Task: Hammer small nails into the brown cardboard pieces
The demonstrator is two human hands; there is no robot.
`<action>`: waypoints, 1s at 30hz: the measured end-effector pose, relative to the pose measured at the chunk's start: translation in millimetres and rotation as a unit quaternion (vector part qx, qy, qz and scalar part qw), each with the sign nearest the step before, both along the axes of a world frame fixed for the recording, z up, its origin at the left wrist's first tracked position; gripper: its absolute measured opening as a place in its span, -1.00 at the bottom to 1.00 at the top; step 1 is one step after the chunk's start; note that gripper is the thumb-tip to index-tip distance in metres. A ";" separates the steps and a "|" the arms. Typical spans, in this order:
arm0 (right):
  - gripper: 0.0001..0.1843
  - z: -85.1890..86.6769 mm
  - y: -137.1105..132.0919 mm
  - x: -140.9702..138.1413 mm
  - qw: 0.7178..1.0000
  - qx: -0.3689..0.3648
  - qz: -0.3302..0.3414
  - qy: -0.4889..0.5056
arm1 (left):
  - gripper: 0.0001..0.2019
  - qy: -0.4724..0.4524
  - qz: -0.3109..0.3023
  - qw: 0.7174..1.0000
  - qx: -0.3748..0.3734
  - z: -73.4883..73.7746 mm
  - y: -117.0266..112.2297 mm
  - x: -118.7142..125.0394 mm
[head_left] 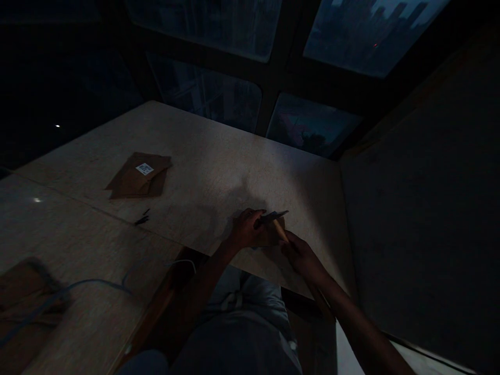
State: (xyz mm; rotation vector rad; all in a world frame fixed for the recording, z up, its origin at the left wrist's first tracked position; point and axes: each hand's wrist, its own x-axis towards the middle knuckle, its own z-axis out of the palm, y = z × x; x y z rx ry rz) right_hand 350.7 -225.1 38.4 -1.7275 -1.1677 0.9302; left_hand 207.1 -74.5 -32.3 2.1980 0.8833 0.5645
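My left hand [247, 227] is closed around a dark-handled bladed tool [274, 215]. Its pointed end sticks out to the right; in this dim light I cannot tell whether it is scissors or a knife. Closed on a narrow light-brown strip [280, 230], my right hand [301, 254] sits lower and to the right. The strip's upper end meets the underside of the blade. Below and between the hands, a brown flat piece [265, 238], perhaps cardboard, shows in part, and the hands hide the rest of it.
Brown flat pieces with a white label [137, 175] lie on the pale tabletop [195, 156]. Small dark items [142, 217] are nearby. A blue cable [94, 282] runs past brown material [27, 297] at left. Windows [207, 88] line the back; a dark wall [422, 219] stands right.
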 end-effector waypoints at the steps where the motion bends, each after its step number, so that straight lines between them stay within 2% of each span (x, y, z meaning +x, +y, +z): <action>1: -0.59 -1.3 0.1 0.3 1.000 0.000 0.010 -0.005 | -0.58 -0.001 0.002 1.000 -0.002 -0.2 0.0 0.1; 4: -0.54 -2.0 -1.7 1.3 1.000 -0.020 0.014 0.013 | -0.57 -0.005 -0.001 1.000 -0.007 -0.6 0.1 0.7; 8: -0.49 -1.3 -4.3 2.1 0.997 -0.027 -0.032 0.072 | -0.59 -0.010 -0.007 1.000 -0.011 0.6 0.3 0.8; 12: -0.51 -10.4 -5.1 1.7 0.989 -0.035 -0.066 0.129 | -0.60 -0.015 -0.020 1.000 -0.002 4.2 0.2 -2.2; 19: -0.49 -28.3 -9.9 -1.6 0.985 -0.023 -0.121 0.121 | -0.64 0.006 -0.032 0.999 0.023 7.4 -2.1 -7.5; 25: -0.47 -34.2 -8.9 -2.2 0.981 -0.009 -0.155 0.113 | -0.66 -0.012 -0.019 1.000 0.005 7.5 -1.0 -13.2; 30: -0.40 -36.0 -8.0 -2.8 0.982 -0.015 -0.152 0.112 | -0.68 -0.026 -0.015 1.000 0.003 6.2 1.2 -17.0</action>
